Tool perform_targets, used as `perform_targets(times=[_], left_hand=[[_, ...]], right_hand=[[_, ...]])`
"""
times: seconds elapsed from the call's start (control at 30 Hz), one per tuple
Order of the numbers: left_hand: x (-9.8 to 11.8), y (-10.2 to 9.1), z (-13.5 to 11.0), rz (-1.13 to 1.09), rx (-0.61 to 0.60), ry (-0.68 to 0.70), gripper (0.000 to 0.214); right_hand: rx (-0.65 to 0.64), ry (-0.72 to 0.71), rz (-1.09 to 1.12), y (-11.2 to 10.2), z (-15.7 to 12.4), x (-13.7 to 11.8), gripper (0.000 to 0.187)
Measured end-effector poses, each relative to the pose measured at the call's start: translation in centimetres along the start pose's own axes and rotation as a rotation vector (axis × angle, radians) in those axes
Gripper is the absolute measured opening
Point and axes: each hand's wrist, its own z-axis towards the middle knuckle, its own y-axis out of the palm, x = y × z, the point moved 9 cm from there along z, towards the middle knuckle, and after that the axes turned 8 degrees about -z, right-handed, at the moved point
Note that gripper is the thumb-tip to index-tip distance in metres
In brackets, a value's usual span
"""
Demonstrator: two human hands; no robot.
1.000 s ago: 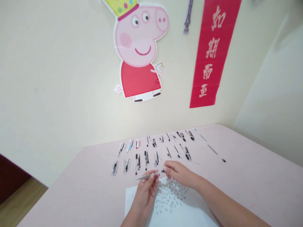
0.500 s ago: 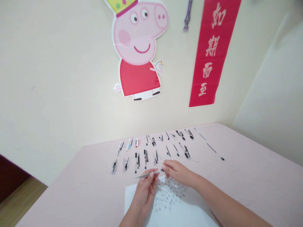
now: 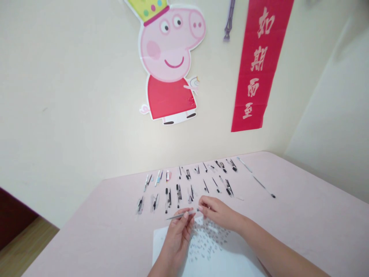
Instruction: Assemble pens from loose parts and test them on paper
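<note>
A slim grey pen point(image 3: 175, 217) lies almost level over the top edge of a white paper sheet point(image 3: 225, 263), its pointed end to the left. My left hand point(image 3: 179, 232) is closed around its middle, thumb on top. At the pen's right end, my right hand point(image 3: 217, 212) pinches with thumb and forefinger; the fingertips partly hide that end. Many small grey specks point(image 3: 208, 238) cover the upper part of the sheet below my hands; I cannot tell whether they are loose bits or marks.
Beyond my hands, pens taken into parts point(image 3: 178, 195) lie in two rows on the pink tabletop point(image 3: 302, 215). A longer line of pen parts point(image 3: 261, 182) stretches along the right. The wall behind bears a pig cutout point(image 3: 171, 96) and a red banner point(image 3: 253, 84).
The view has shifted slightly, so everything sits a little lower in it. Both hands keep nearly the same hold on the pen.
</note>
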Motion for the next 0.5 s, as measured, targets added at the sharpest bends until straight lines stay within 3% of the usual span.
perform_targets(times=[0.1, 0.5], left_hand=[[0.04, 0.13, -0.1, 0.001, 0.001, 0.005, 0.009], [-0.01, 0.03, 0.16, 0.017, -0.021, 0.013, 0.009]], right_hand=[[0.018, -0.016, -0.022, -0.19, -0.04, -0.14, 0.009], [-0.003, -0.016, 0.002, 0.24, 0.1, -0.31, 0.02]])
